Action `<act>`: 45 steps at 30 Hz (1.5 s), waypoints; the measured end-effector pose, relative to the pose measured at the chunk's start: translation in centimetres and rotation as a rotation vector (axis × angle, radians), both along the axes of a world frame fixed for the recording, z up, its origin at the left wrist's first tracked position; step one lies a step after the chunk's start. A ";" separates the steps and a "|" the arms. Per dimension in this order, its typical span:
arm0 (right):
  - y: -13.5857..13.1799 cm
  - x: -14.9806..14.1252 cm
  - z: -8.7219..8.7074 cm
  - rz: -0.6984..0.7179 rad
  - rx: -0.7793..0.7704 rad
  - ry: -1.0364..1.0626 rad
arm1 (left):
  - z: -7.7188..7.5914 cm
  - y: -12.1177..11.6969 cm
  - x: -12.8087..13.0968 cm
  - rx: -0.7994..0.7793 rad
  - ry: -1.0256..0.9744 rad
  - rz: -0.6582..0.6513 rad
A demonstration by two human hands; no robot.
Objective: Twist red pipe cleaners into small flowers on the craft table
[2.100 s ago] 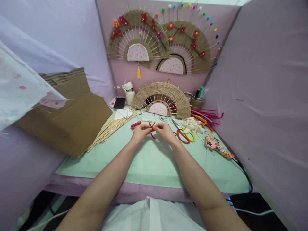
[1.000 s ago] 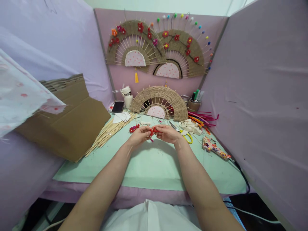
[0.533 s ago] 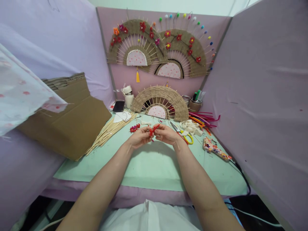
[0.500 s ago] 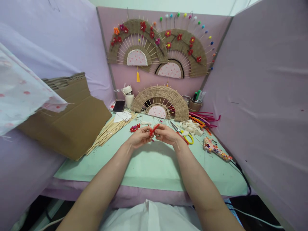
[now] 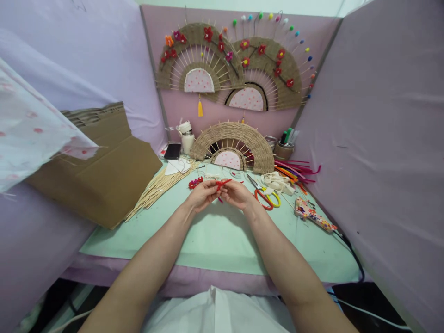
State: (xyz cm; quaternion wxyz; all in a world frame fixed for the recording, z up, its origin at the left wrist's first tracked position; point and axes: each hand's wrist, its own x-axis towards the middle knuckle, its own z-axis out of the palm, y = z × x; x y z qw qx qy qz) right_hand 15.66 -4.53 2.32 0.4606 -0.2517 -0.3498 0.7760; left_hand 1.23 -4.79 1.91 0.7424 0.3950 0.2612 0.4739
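Observation:
A bent red pipe cleaner (image 5: 224, 183) is pinched between my two hands over the middle of the table. My left hand (image 5: 204, 194) grips it from the left with thumb and fingers closed. From the right, my right hand (image 5: 237, 194) holds it at the fingertips, close to the left ones. One red end sticks out to the right above the right fingers; a small magenta end shows below. Just behind my left hand lie small red and pink fuzzy flowers (image 5: 196, 182). Scissors with red and yellow handles (image 5: 264, 200) lie right of my right hand.
A twine-wrapped fan (image 5: 236, 132) stands behind the hands. Thin sticks (image 5: 152, 192) and a cardboard sheet (image 5: 100, 171) are at left. To the right are pale fabric strips (image 5: 277, 182), pipe cleaners (image 5: 294, 169) and a flower-patterned glue gun (image 5: 314, 215) with a cable.
My right hand has shifted slightly and its fingers have turned, uncovering more of the scissors' red handle. The pipe cleaner's free end now points more to the right. The view has moved slightly.

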 end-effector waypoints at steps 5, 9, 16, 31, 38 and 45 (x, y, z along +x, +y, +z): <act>0.4 -0.2 -0.8 -0.057 0.039 -0.032 | -0.2 0.1 0.2 0.007 0.006 0.038; 0.5 -0.1 -1.1 -0.084 0.043 -0.055 | -0.2 0.0 0.3 0.045 0.012 0.041; 0.5 -0.8 -1.4 -0.158 -0.039 -0.001 | -0.3 -0.1 1.0 0.102 0.091 0.136; 1.0 -1.1 -1.9 -0.444 -0.032 -0.263 | -1.1 0.5 1.7 0.083 0.243 0.381; -0.1 -1.1 -1.2 -0.739 0.619 -0.782 | -1.4 1.0 1.6 0.109 0.288 0.526; -0.3 -1.3 -1.6 -0.718 0.633 -0.783 | -2.1 0.6 2.1 0.263 0.316 0.533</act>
